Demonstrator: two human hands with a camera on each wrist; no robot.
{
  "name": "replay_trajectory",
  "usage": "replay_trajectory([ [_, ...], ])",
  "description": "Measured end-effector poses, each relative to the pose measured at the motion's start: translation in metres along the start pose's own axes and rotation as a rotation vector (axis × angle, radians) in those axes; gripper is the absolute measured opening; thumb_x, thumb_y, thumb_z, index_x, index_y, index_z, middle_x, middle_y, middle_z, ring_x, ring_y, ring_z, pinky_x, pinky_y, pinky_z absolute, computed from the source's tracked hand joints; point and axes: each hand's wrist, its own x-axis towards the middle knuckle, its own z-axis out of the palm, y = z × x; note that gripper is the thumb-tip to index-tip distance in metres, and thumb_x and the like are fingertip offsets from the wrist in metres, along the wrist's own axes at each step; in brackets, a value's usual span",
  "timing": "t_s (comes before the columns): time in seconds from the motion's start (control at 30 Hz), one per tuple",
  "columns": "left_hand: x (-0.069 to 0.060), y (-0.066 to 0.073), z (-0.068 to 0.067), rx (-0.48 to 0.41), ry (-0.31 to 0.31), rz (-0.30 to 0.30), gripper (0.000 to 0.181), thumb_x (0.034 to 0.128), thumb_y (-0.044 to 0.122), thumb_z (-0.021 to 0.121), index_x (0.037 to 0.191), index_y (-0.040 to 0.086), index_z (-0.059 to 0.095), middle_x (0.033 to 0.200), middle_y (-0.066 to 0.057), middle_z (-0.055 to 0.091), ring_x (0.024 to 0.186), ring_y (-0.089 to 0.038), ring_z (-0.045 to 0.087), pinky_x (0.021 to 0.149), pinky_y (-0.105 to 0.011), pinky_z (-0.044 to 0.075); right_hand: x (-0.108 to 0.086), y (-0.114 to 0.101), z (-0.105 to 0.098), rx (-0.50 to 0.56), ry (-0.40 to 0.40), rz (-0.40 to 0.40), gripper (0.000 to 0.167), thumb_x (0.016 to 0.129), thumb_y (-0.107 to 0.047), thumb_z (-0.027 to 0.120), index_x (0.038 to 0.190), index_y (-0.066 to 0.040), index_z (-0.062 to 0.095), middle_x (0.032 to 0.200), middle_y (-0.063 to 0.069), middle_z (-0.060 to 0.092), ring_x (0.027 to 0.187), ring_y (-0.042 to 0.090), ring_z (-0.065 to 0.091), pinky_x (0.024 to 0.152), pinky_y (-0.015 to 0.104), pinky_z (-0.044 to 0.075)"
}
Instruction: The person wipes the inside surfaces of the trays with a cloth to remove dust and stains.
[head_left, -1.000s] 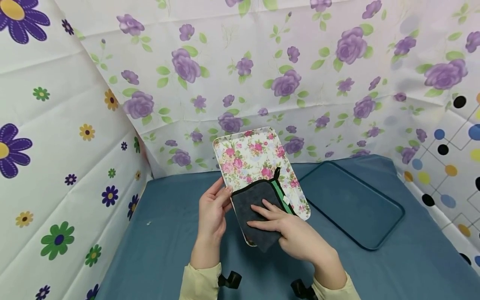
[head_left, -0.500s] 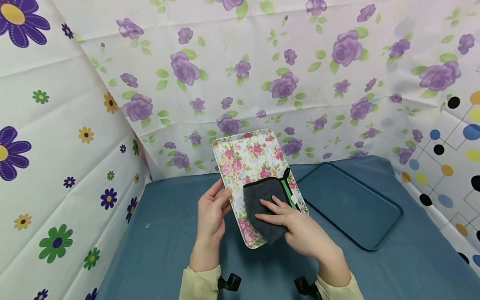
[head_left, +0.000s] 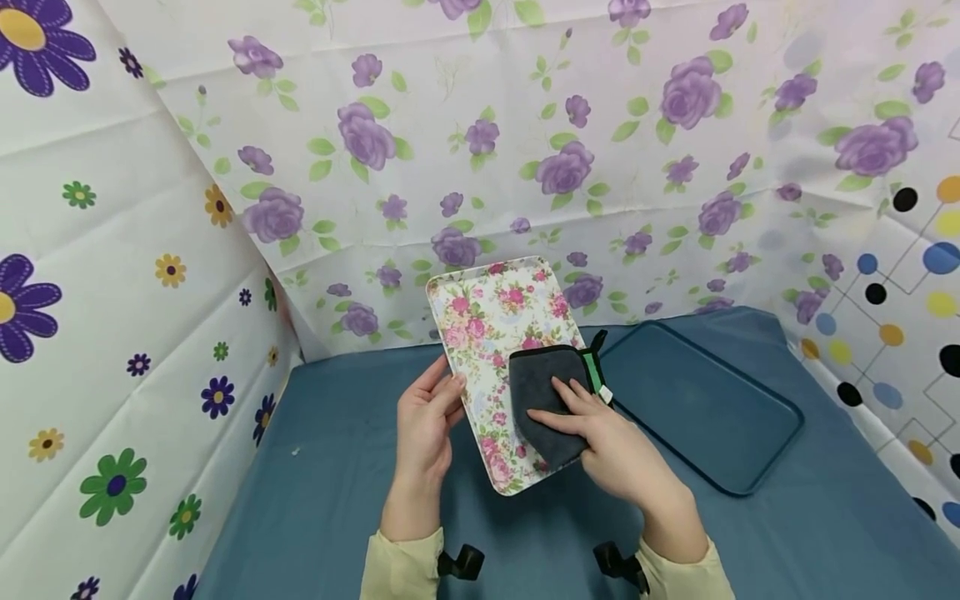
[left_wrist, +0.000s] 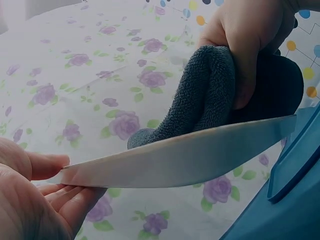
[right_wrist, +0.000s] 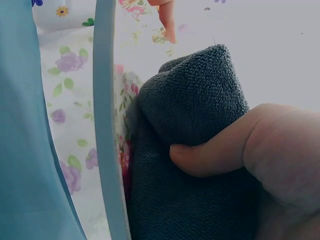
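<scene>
A white tray [head_left: 468,333] with a pink floral print is held up and tilted in the middle of the head view. My left hand [head_left: 426,421] pinches its left edge, thumb on top and fingers beneath, as the left wrist view also shows. On the tray's right side lies a dark grey cleaning cloth [head_left: 536,387] with black trim, a green strip and a loop. My right hand [head_left: 611,442] holds this cloth against the tray, fingers spread over it. In the right wrist view its thumb [right_wrist: 207,157] presses into the bunched cloth.
A dark blue rectangular tray [head_left: 712,408] lies on the blue-covered table [head_left: 337,500] at the right. Floral sheets [head_left: 337,208] hang at the back and left, and a dotted sheet [head_left: 900,333] on the right.
My right hand has slid the cloth rightward across the floral tray, uncovering its lower left part. The left hand and the tray stay almost where they were.
</scene>
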Motion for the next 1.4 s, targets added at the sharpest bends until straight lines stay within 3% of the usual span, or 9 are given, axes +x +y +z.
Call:
replay_trajectory([
  [0.1, 0.002, 0.001, 0.002, 0.005, -0.006, 0.015, 0.053, 0.1030, -0.002, 0.068, 0.154, -0.004, 0.053, 0.119, -0.016, 0.078, 0.094, -0.016, 0.079, 0.080, -0.029, 0.063, 0.001, 0.000, -0.002, 0.018, 0.003, 0.014, 0.098, 0.081, 0.029, 0.044, 0.154, -0.035, 0.061, 0.175, 0.011, 0.025, 0.161, 0.042, 0.019, 0.049, 0.029, 0.029],
  [0.27, 0.003, 0.002, 0.003, 0.011, -0.006, 0.008, 0.054, 0.1032, -0.003, 0.068, 0.155, -0.005, 0.052, 0.117, -0.014, 0.079, 0.093, -0.015, 0.079, 0.079, -0.029, 0.063, -0.001, 0.003, -0.003, 0.016, 0.019, 0.034, 0.097, 0.081, 0.029, 0.043, 0.153, -0.035, 0.062, 0.175, 0.010, 0.026, 0.161, 0.041, 0.021, 0.044, 0.027, 0.024],
  [0.33, 0.003, 0.002, 0.002, 0.008, 0.002, 0.005, 0.054, 0.1031, -0.003, 0.067, 0.155, -0.005, 0.051, 0.118, -0.015, 0.078, 0.093, -0.016, 0.079, 0.078, -0.028, 0.063, -0.002, 0.004, -0.003, 0.009, 0.012, 0.037, 0.097, 0.081, 0.029, 0.043, 0.153, -0.034, 0.062, 0.175, 0.010, 0.027, 0.160, 0.041, 0.022, 0.045, 0.028, 0.026],
  [0.53, 0.007, 0.005, 0.000, -0.010, 0.034, 0.022, 0.054, 0.1029, -0.003, 0.068, 0.154, -0.004, 0.052, 0.116, -0.014, 0.079, 0.093, -0.016, 0.079, 0.077, -0.029, 0.064, 0.000, 0.005, -0.003, -0.025, -0.022, 0.010, 0.098, 0.081, 0.029, 0.045, 0.154, -0.035, 0.061, 0.174, 0.011, 0.028, 0.160, 0.038, 0.024, 0.067, 0.035, 0.041],
  [0.7, 0.008, 0.005, -0.001, -0.031, 0.057, 0.026, 0.052, 0.1027, -0.003, 0.068, 0.153, -0.004, 0.055, 0.111, -0.012, 0.080, 0.092, -0.017, 0.079, 0.077, -0.029, 0.064, 0.002, 0.003, -0.004, -0.001, -0.057, -0.004, 0.098, 0.082, 0.029, 0.046, 0.153, -0.036, 0.061, 0.175, 0.008, 0.027, 0.161, 0.037, 0.023, 0.054, 0.030, 0.034],
  [1.03, 0.005, 0.000, -0.005, -0.052, 0.084, 0.006, 0.051, 0.1033, -0.004, 0.067, 0.153, -0.004, 0.054, 0.111, -0.012, 0.080, 0.091, -0.016, 0.079, 0.076, -0.029, 0.064, -0.003, 0.001, 0.002, 0.066, -0.110, -0.058, 0.099, 0.080, 0.030, 0.046, 0.152, -0.036, 0.062, 0.174, 0.005, 0.029, 0.161, 0.033, 0.022, 0.054, 0.029, 0.034],
  [1.17, 0.005, -0.001, -0.004, -0.056, 0.094, -0.001, 0.052, 0.1037, -0.003, 0.066, 0.154, -0.004, 0.053, 0.111, -0.011, 0.080, 0.090, -0.016, 0.079, 0.076, -0.028, 0.064, -0.004, -0.002, 0.002, 0.098, -0.142, -0.104, 0.100, 0.079, 0.030, 0.044, 0.151, -0.036, 0.063, 0.173, 0.000, 0.031, 0.162, 0.030, 0.021, 0.082, 0.035, 0.051],
  [1.27, 0.007, -0.001, -0.003, -0.058, 0.101, 0.003, 0.052, 0.1034, -0.003, 0.067, 0.154, -0.003, 0.054, 0.113, -0.013, 0.080, 0.091, -0.016, 0.079, 0.076, -0.029, 0.064, -0.003, -0.006, 0.004, 0.147, -0.178, -0.134, 0.101, 0.078, 0.031, 0.041, 0.151, -0.036, 0.063, 0.172, -0.005, 0.032, 0.162, 0.028, 0.019, 0.107, 0.049, 0.046],
  [1.4, 0.008, -0.003, -0.005, -0.054, 0.115, -0.001, 0.052, 0.1032, -0.003, 0.067, 0.153, -0.003, 0.054, 0.118, -0.016, 0.078, 0.095, -0.018, 0.079, 0.077, -0.030, 0.064, -0.002, -0.012, 0.009, 0.183, -0.221, -0.171, 0.102, 0.077, 0.030, 0.042, 0.151, -0.037, 0.062, 0.171, -0.010, 0.034, 0.163, 0.027, 0.017, 0.109, 0.049, 0.045],
])
